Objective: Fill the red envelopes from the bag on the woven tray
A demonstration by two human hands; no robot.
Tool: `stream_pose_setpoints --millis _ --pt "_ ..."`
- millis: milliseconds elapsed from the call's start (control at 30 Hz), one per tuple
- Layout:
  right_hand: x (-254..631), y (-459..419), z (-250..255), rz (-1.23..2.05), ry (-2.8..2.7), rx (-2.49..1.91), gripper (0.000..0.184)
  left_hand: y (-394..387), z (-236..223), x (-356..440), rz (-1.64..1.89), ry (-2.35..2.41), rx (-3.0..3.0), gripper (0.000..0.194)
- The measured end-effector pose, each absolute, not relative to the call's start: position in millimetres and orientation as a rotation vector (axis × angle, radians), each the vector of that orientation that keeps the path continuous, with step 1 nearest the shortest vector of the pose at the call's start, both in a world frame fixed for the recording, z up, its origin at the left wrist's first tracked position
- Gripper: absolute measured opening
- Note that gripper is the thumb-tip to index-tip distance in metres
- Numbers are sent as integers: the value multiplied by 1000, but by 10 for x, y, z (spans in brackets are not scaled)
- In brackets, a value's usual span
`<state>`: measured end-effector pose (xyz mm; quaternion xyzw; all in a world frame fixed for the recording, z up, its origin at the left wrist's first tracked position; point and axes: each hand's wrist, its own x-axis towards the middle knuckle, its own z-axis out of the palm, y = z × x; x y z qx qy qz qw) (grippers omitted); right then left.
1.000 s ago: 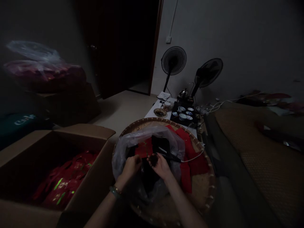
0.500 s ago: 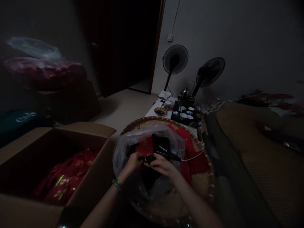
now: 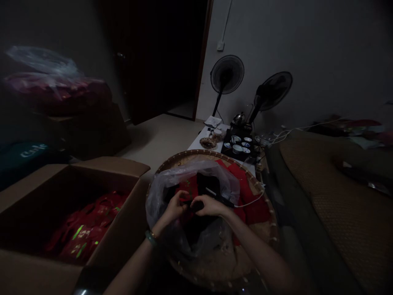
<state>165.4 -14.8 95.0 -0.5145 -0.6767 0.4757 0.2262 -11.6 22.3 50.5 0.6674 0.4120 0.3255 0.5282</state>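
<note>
Both hands meet over a clear plastic bag (image 3: 156, 200) of black and red fabric pieces, inside a round woven bamboo tray (image 3: 208, 274). My left hand (image 3: 175, 208), a bangle on its wrist, has curled fingers close to the dark material. My right hand (image 3: 210, 205) faces it with fingers bent down and pressed together. Whatever they grip is dark and too dim to name. Just beyond my right hand lies a slim black tool (image 3: 226, 200) with a white cord. Red cloth pieces (image 3: 256, 211) are spread along the tray's right side.
An open cardboard box (image 3: 116, 229) holding shiny red items (image 3: 89, 229) stands at left. Behind it, a bulging plastic bag (image 3: 61, 88) sits on another box. Past the tray are a low table with cups (image 3: 237, 150) and two fans (image 3: 227, 74). A woven mat (image 3: 334, 196) lies at right.
My right hand has turned over from palm up, its fingers now bending down. The dark small thing on its fingers no longer shows clearly. My left fingers have lifted and spread slightly.
</note>
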Motion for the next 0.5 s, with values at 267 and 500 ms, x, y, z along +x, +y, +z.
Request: stream_pose_setpoints --millis 267,500 --pt "1624 -81 998 1136 -2091 -1483 47 208 497 -87 786 990 1532 43" --pt "1632 -86 980 1000 -2088 -1458 32 222 449 -66 821 1023 1513 43"
